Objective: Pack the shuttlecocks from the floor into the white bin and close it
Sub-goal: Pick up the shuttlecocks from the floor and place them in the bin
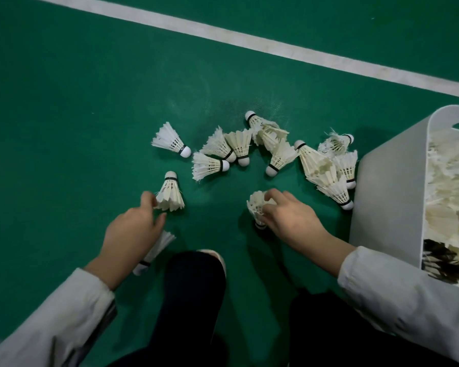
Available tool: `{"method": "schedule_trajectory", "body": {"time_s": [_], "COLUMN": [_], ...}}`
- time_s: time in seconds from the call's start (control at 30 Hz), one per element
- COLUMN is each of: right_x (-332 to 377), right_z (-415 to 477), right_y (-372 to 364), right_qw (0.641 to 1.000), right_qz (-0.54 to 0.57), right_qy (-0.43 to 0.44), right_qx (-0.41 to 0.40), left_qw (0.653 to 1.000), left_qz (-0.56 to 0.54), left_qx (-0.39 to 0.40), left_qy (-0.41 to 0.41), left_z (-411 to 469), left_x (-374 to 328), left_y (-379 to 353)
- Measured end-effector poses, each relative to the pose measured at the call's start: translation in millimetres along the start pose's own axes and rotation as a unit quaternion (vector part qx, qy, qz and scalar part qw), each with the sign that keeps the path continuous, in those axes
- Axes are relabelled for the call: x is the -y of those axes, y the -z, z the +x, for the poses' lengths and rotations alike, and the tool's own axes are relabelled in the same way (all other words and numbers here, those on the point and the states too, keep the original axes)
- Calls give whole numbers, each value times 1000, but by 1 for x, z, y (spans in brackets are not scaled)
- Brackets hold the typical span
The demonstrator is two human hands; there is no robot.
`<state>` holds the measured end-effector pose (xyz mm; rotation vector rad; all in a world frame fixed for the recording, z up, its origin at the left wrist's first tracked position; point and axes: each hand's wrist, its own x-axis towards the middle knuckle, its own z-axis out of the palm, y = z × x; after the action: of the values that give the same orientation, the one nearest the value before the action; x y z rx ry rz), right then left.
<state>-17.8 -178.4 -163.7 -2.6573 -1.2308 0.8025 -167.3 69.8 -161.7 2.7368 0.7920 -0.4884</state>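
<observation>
Several white feather shuttlecocks (236,147) lie scattered on the green floor (90,102). The white bin (387,197) stands at the right, open on top and holding many shuttlecocks. My right hand (289,215) grips one shuttlecock (257,207) by its feathers just above the floor. My left hand (133,229) holds a shuttlecock (154,250) under the palm, cork end toward me. Its fingertips touch the skirt of another shuttlecock (170,194) lying on the floor. No lid is in view.
A white court line (249,41) runs diagonally across the far floor. My dark-trousered knees (194,300) and a shoe tip (215,255) sit between my arms. A dark-feathered shuttlecock (440,263) lies in the bin's near corner.
</observation>
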Motion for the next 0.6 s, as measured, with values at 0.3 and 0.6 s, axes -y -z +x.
{"method": "schedule_trajectory", "body": {"time_s": [0.3, 0.6], "right_x": [-6, -3], "right_z": [-1, -6], "right_y": [-7, 17], "right_qw": [996, 979], "right_qz": [83, 185], "right_qy": [27, 50], "right_qx": [19, -70], "left_qw": [994, 999], "left_qz": [107, 28], "left_qx": [13, -15], "left_qy": [-3, 8], "left_z": [25, 21], "left_x": [7, -19], "left_y": [-7, 34]}}
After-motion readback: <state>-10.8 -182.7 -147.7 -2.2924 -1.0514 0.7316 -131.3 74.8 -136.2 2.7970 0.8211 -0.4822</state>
